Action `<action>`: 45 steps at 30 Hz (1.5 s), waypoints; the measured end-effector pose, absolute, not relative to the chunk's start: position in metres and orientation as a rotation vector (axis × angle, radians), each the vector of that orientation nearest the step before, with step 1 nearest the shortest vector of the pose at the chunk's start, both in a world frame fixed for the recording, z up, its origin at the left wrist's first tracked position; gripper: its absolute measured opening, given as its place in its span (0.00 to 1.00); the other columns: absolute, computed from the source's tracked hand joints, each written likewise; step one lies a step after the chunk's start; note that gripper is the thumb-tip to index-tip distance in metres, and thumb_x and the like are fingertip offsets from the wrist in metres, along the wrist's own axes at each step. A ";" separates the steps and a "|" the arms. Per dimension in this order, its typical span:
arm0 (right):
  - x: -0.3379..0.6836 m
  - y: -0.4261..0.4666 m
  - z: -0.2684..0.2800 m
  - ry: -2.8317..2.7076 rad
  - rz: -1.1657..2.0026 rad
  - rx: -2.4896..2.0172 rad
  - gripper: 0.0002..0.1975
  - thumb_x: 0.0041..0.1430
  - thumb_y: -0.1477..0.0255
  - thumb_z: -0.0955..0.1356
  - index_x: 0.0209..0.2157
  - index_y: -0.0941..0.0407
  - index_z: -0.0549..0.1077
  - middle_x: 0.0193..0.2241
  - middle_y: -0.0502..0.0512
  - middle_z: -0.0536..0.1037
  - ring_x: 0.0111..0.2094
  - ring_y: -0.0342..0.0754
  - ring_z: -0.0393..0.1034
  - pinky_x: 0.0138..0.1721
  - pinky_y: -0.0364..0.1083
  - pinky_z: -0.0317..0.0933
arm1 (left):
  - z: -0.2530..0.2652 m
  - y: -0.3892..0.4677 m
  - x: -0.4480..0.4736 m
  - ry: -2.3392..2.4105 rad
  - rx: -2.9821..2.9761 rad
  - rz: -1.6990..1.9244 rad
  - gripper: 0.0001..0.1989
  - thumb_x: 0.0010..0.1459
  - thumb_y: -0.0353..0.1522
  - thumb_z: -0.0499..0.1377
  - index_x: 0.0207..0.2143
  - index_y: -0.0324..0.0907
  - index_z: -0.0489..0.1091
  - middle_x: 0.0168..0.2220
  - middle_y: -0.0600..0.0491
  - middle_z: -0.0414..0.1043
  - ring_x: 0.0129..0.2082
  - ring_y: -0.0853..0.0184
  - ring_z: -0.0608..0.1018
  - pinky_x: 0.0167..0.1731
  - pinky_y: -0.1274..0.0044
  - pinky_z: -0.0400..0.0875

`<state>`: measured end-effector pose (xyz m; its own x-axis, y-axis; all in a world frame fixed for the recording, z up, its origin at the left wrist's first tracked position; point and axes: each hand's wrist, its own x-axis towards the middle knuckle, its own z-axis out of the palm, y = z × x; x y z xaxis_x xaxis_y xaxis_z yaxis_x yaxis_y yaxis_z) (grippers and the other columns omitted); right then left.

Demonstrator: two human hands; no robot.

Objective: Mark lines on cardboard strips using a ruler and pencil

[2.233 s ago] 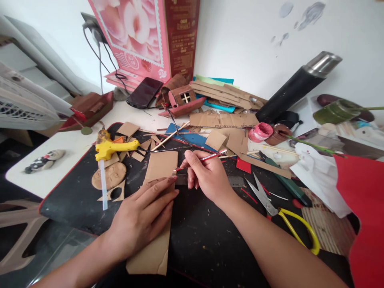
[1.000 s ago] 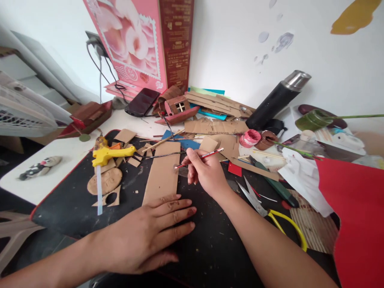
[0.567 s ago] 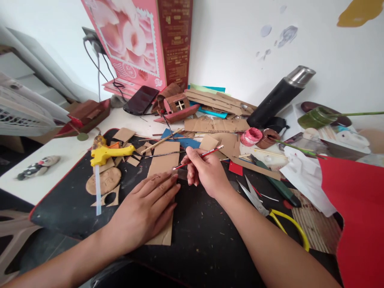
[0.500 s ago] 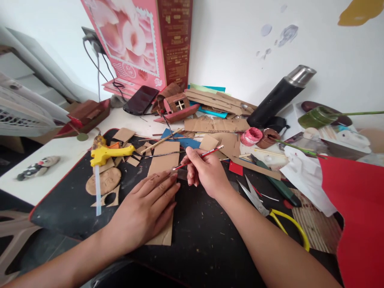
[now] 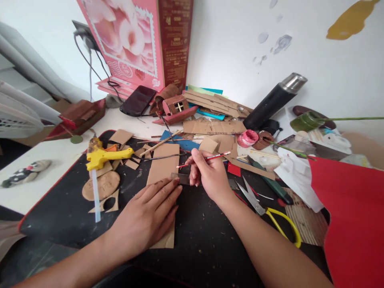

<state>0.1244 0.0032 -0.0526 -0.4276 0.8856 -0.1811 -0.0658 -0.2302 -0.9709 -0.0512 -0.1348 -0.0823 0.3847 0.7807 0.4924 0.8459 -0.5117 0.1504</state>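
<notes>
My left hand (image 5: 150, 214) lies flat over a long strip of brown cardboard (image 5: 163, 160), its fingers stretched out. Under its fingertips is one end of a clear ruler (image 5: 181, 179), which crosses the strip and runs to the right beneath my other hand. My right hand (image 5: 208, 176) pinches a red-and-black pencil (image 5: 217, 155), whose tip hovers by the cardboard just above the ruler. I cannot tell whether the tip touches.
To the left lie a yellow hot glue gun (image 5: 109, 156) and cardboard offcuts. Scissors (image 5: 256, 204) and a green utility knife (image 5: 271, 180) lie right, near red paper (image 5: 351, 220). Behind stand small model boats (image 5: 177, 110), paint pots (image 5: 248, 138) and a black flask (image 5: 274, 102).
My right hand has shifted slightly right, and the pencil tip has moved up and away from my left fingertips. More of the ruler shows. The camera view has moved a little.
</notes>
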 end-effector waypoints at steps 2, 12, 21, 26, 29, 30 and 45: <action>0.124 0.004 -0.053 -1.290 1.727 -1.054 0.32 0.60 0.37 0.75 0.30 0.54 0.76 0.15 0.42 0.69 0.13 0.41 0.67 0.13 0.39 0.54 | -0.084 -0.135 -0.052 -1.482 -2.509 -0.786 0.22 0.74 0.28 0.59 0.67 0.36 0.75 0.68 0.41 0.77 0.66 0.51 0.81 0.65 0.61 0.78; 0.120 0.008 -0.059 -1.203 1.714 -1.102 0.31 0.57 0.39 0.78 0.29 0.55 0.77 0.14 0.41 0.68 0.11 0.41 0.66 0.12 0.38 0.53 | -0.085 -0.132 -0.049 -1.502 -2.513 -0.748 0.20 0.76 0.31 0.57 0.64 0.32 0.76 0.66 0.39 0.78 0.66 0.49 0.80 0.63 0.60 0.78; 0.124 0.016 -0.056 -1.316 1.642 -1.118 0.32 0.61 0.38 0.75 0.29 0.55 0.77 0.15 0.42 0.68 0.13 0.41 0.68 0.13 0.38 0.54 | -0.087 -0.129 -0.047 -1.535 -2.506 -0.656 0.25 0.77 0.33 0.52 0.70 0.29 0.70 0.72 0.37 0.72 0.68 0.48 0.76 0.65 0.60 0.72; 0.123 0.019 -0.059 -1.292 1.651 -1.100 0.32 0.61 0.38 0.76 0.30 0.55 0.77 0.14 0.42 0.68 0.12 0.41 0.67 0.13 0.38 0.54 | -0.084 -0.129 -0.045 -1.615 -2.492 -0.632 0.25 0.77 0.33 0.53 0.69 0.31 0.72 0.73 0.40 0.70 0.70 0.51 0.75 0.68 0.63 0.69; 0.122 0.021 -0.061 -1.300 1.632 -1.073 0.32 0.62 0.38 0.76 0.30 0.55 0.77 0.14 0.42 0.69 0.13 0.41 0.68 0.13 0.38 0.55 | -0.082 -0.129 -0.044 -1.632 -2.488 -0.644 0.24 0.76 0.33 0.53 0.68 0.32 0.73 0.73 0.41 0.71 0.71 0.51 0.74 0.69 0.63 0.68; 0.122 0.021 -0.061 -1.300 1.623 -1.062 0.31 0.62 0.38 0.76 0.30 0.55 0.77 0.14 0.42 0.69 0.13 0.41 0.68 0.14 0.38 0.56 | -0.082 -0.129 -0.044 -1.635 -2.489 -0.643 0.24 0.76 0.33 0.53 0.68 0.32 0.73 0.73 0.41 0.71 0.71 0.51 0.74 0.69 0.63 0.68; 0.124 0.005 -0.065 -1.342 1.545 -0.998 0.28 0.70 0.44 0.74 0.31 0.54 0.79 0.15 0.42 0.69 0.13 0.41 0.68 0.15 0.39 0.56 | -0.076 -0.128 -0.048 -1.647 -2.454 -0.649 0.22 0.79 0.34 0.51 0.65 0.32 0.74 0.67 0.45 0.78 0.64 0.52 0.79 0.62 0.63 0.71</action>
